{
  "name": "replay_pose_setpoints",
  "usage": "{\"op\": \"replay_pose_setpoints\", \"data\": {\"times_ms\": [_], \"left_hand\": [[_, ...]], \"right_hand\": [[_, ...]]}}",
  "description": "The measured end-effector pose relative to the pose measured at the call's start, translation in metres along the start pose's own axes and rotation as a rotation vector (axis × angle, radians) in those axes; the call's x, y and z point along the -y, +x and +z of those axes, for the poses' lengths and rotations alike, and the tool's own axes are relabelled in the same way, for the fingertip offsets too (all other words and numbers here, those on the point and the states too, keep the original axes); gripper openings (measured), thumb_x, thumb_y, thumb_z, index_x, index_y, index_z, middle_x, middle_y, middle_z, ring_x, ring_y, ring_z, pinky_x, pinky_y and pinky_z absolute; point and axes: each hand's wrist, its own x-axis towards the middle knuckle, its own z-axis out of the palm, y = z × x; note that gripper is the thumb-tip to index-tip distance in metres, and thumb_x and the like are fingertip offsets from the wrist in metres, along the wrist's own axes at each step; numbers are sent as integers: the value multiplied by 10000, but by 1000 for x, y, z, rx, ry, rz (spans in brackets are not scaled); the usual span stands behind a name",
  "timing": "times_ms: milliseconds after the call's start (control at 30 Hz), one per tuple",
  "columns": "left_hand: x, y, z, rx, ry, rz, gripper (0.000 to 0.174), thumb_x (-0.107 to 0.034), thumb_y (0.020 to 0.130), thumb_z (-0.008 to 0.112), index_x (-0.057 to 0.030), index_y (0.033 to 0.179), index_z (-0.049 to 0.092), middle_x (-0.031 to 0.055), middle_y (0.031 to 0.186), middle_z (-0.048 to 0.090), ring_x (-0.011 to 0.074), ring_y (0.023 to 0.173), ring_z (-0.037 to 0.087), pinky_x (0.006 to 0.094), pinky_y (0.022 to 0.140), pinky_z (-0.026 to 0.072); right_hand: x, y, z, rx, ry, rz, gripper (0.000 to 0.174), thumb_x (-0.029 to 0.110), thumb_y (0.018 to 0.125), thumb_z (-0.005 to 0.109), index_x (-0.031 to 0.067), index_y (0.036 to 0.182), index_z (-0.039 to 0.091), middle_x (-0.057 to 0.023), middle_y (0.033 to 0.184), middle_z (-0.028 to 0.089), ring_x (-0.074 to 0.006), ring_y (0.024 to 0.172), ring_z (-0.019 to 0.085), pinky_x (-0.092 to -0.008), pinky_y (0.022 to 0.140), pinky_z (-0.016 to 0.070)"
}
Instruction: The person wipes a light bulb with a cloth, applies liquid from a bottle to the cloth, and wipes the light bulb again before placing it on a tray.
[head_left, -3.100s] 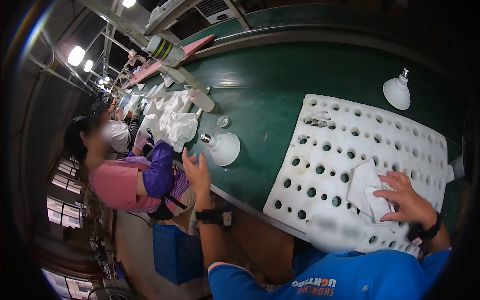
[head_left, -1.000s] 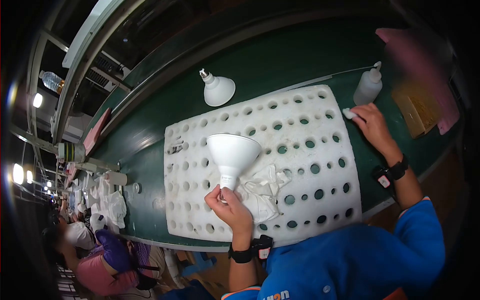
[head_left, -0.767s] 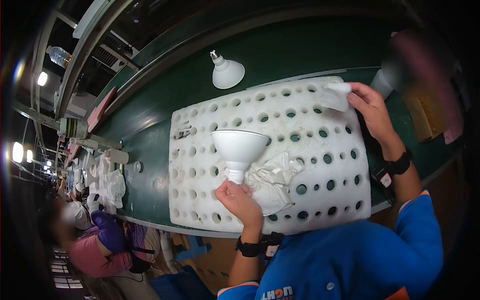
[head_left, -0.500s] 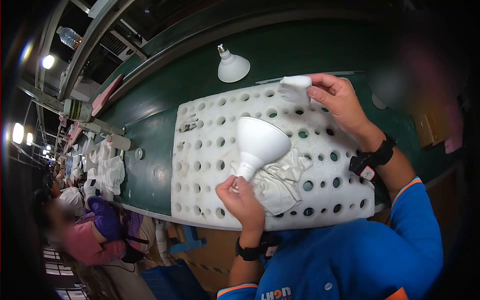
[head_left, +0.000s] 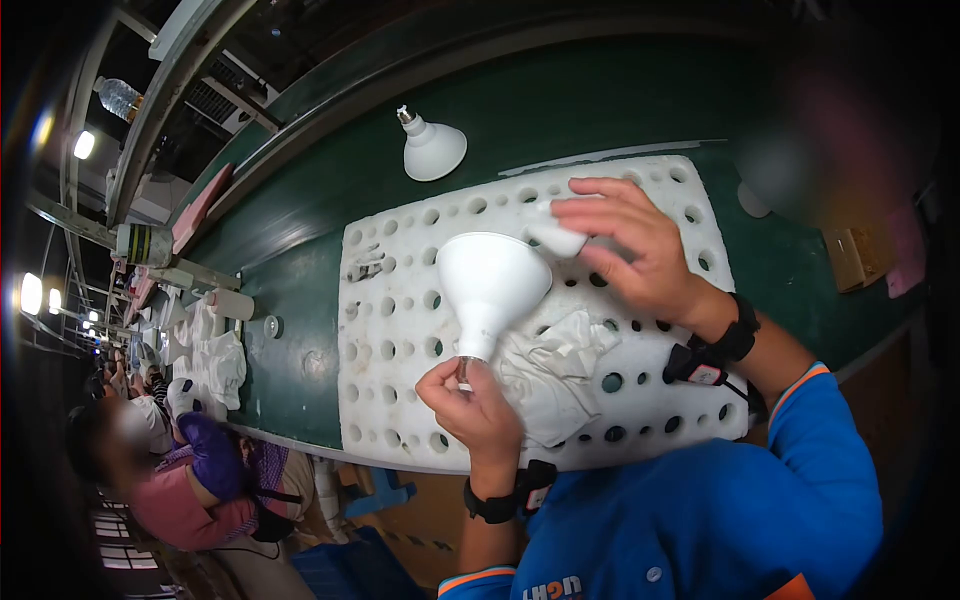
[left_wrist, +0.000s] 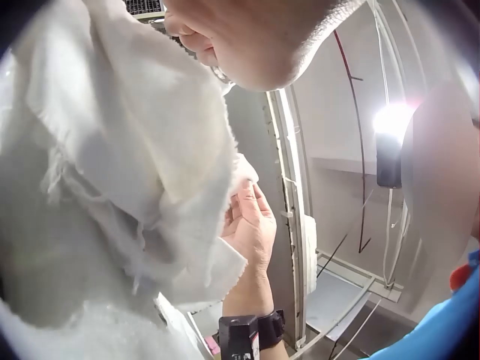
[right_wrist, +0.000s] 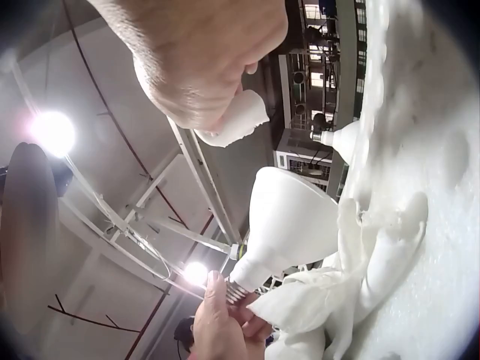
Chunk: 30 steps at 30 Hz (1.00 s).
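Note:
My left hand (head_left: 478, 415) grips a white cone-shaped light bulb (head_left: 492, 285) by its metal screw base, wide face upward, above the foam board. Thumb and fingers around the ridged base show in the right wrist view. My right hand (head_left: 640, 245) pinches a small folded white wipe (head_left: 556, 236) close to the bulb's rim, with its upper fingers extended. That wipe (right_wrist: 240, 120) hangs above the bulb (right_wrist: 289, 217) in the right wrist view. Beside the left hand a crumpled white cloth (head_left: 565, 385) lies on the board; it fills much of the left wrist view.
The white foam board (head_left: 390, 415) has rows of round holes and lies on a green bench (head_left: 300, 375). Behind it stands another bulb (head_left: 435, 152); a grey glove (head_left: 366, 265) lies at its left. A cardboard box (head_left: 860, 260) sits right; another person (head_left: 190, 490) works at left.
The left hand, empty at first, has come to hold the bulb. The right hand left the cloth, appeared at the right with the wipe, then carried it left to the bulb.

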Motion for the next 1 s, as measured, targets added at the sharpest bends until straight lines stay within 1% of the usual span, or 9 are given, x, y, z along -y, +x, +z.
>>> {"op": "replay_pose_setpoints", "data": {"times_ms": [133,267,367,467,600,633,833,933,1000], "left_hand": [[16,-4,7,-27,-42,137,181,-153,921,504,9,970,440,66,855,470,94,632,417,220,557,360],[19,-5,5,10,7,244,175,-152,911,511,4,942,438,74,854,451,108,660,404,236,583,362],[21,-9,1,15,95,304,180,-157,907,513,4,936,437,81,846,438,116,684,400,248,605,366],[28,-12,-4,10,96,295,186,-161,911,508,9,941,441,81,845,438,122,681,405,252,608,372],[15,-9,5,42,115,335,186,-163,920,494,15,954,451,78,859,449,123,663,420,258,606,383],[11,-6,7,13,45,196,184,-165,923,495,13,954,461,78,863,461,115,656,433,256,595,390],[34,-7,2,-59,-146,53,239,-221,956,465,2,1025,416,65,793,464,97,606,404,224,528,348],[8,-7,-15,15,-681,-522,229,-232,969,448,-23,1047,394,49,706,449,93,551,375,228,494,323],[6,-7,-17,23,-776,-525,211,-229,970,451,-39,1042,396,39,652,433,87,527,364,236,482,318]], "right_hand": [[37,-12,43,172,-145,-398,80,157,788,604,171,851,651,39,1036,659,-177,1151,521,-467,982,267],[8,11,47,42,-332,-356,61,157,781,586,193,781,635,93,926,670,-160,1124,531,-473,990,194],[-12,32,29,63,-318,-97,76,141,757,605,168,816,646,38,878,687,-189,1054,553,-471,961,226],[4,11,31,5,-309,-186,78,134,748,617,150,820,641,36,907,685,-187,1041,563,-469,946,249],[32,-2,39,172,-257,-373,57,147,743,614,154,797,631,48,960,673,-174,1046,563,-473,970,262],[28,3,36,172,-284,-333,71,135,746,623,151,812,644,46,971,676,-185,1054,562,-464,964,258],[-1,18,24,80,-134,-35,139,96,743,683,96,882,680,18,936,685,-195,1043,549,-421,942,269],[12,8,25,74,-126,-36,146,94,740,684,96,886,682,16,952,685,-197,1029,554,-408,941,267],[11,8,23,65,-126,-41,164,89,733,687,107,895,683,15,969,685,-201,1022,556,-401,942,263]]}}
